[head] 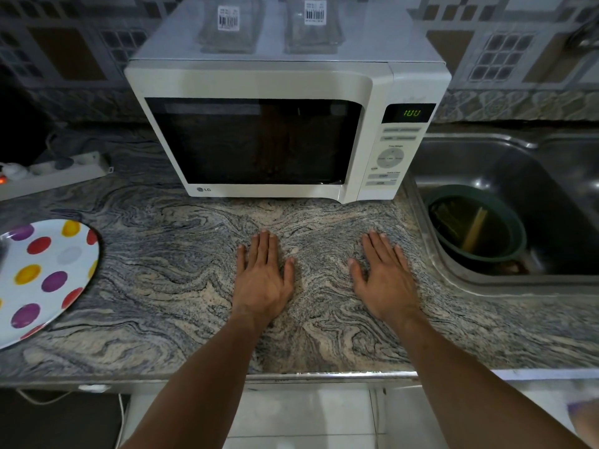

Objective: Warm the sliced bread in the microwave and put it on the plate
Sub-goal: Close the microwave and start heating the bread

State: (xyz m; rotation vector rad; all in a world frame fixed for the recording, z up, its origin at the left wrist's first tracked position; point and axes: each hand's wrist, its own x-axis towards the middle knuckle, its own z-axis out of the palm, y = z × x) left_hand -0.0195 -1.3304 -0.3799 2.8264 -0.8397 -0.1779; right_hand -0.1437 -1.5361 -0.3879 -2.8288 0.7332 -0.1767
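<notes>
A white microwave (278, 89) stands at the back of the granite counter (181, 254), its door closed and its window dark. The green display (411, 112) reads 100. No bread shows; the inside of the microwave is too dark to see. A white plate with red, yellow and purple dots (45, 273) lies bare at the left edge of the view. My left hand (262, 280) and my right hand (385, 280) rest flat on the counter in front of the microwave, fingers straight, holding nothing.
A steel sink (505, 163) lies to the right, with a green bowl (476, 222) of murky water in it. A white power strip (55, 173) sits at the back left. Two clear glass containers (230, 27) stand on the microwave's top.
</notes>
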